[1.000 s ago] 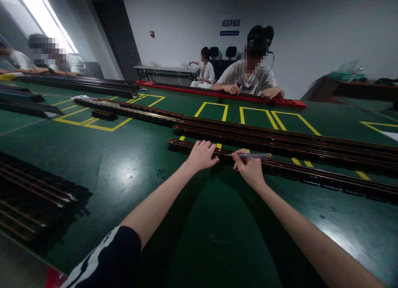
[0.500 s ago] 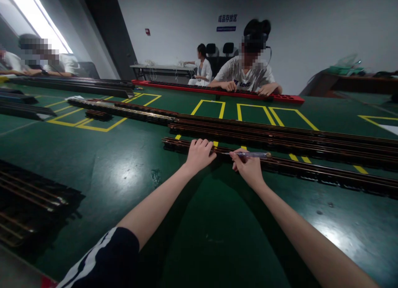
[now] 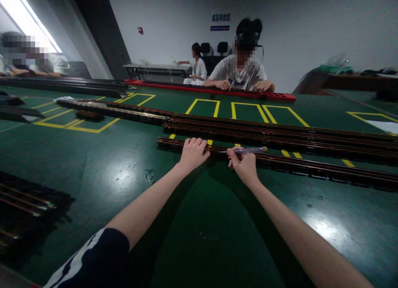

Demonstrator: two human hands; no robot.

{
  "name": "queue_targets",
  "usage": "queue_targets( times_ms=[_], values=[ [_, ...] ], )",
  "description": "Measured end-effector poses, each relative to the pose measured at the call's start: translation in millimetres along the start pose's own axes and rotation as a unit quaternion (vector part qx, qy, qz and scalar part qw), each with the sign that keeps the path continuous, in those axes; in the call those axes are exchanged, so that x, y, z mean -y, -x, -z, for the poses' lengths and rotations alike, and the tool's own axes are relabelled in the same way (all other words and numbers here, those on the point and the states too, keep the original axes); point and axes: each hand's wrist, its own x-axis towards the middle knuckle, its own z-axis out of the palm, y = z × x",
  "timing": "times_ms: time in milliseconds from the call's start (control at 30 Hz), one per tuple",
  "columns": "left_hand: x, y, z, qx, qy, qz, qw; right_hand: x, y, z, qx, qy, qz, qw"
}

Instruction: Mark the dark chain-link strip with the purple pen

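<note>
A long dark strip with copper-coloured rods along it [image 3: 311,169] lies across the green table in front of me. My left hand [image 3: 193,155] is closed over the strip near its left end, fingers on the far side and thumb on the near side. Just to the right, my right hand [image 3: 245,167] grips a slim screwdriver [image 3: 253,150] with a see-through purplish handle. Its thin shaft points left, low over the strip towards my left hand. Whether the tip touches the strip is too small to tell.
Behind the strip lies a bundle of similar strips [image 3: 280,138]. More strips [image 3: 27,201] are at the left. Yellow tape [image 3: 203,100] marks the green table [image 3: 118,225]. Across it, a person [image 3: 242,72] works at a red frame [image 3: 284,96]; other people sit farther back.
The whole view has shifted slightly, so things appear a little farther left. Both hands keep their places on the strip, and the screwdriver stays in my right hand.
</note>
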Motion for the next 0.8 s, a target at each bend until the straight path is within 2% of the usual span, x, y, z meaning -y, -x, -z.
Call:
queue_targets(
  times_ms=[467, 800],
  values=[
    [-0.6, -0.1, 1.0, -0.001, -0.005, 0.0, 1.0, 3.2, 1.2, -1.1, 0.01, -0.011, 0.012, 1.0],
    [-1.1, -0.5, 1.2, 0.004, -0.005, 0.005, 1.0, 3.2, 0.1, -0.1, -0.01, 0.0, 0.002, 1.0]
  ],
)
